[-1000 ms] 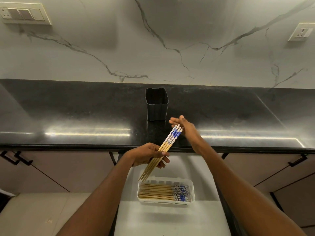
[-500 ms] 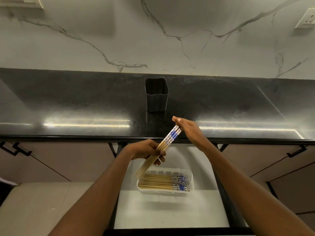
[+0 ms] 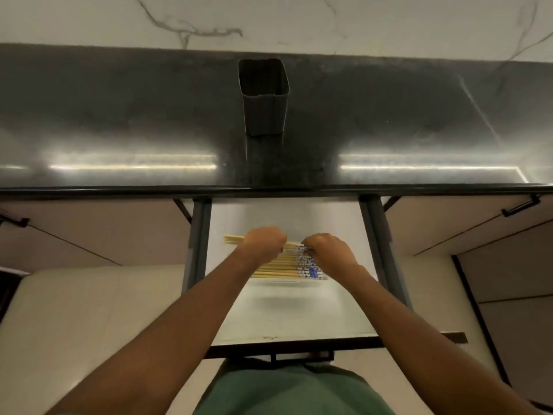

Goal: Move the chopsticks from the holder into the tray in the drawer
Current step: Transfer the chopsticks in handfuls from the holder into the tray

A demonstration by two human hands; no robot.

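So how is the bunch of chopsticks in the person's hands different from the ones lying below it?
The held bunch is gripped by the left hand and right hand; the lower chopsticks lie loose. The held bunch sits higher and reaches further left; the lower chopsticks form a wider, flat row. Both are pale wood with blue-patterned right ends, lying crosswise in the drawer.

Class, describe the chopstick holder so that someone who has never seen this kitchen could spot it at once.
Find the long black countertop below the marbled wall. Near its middle, straight behind the open drawer, stands the holder: a dark, upright, square-sided cup with rounded corners, the only thing standing on that counter.
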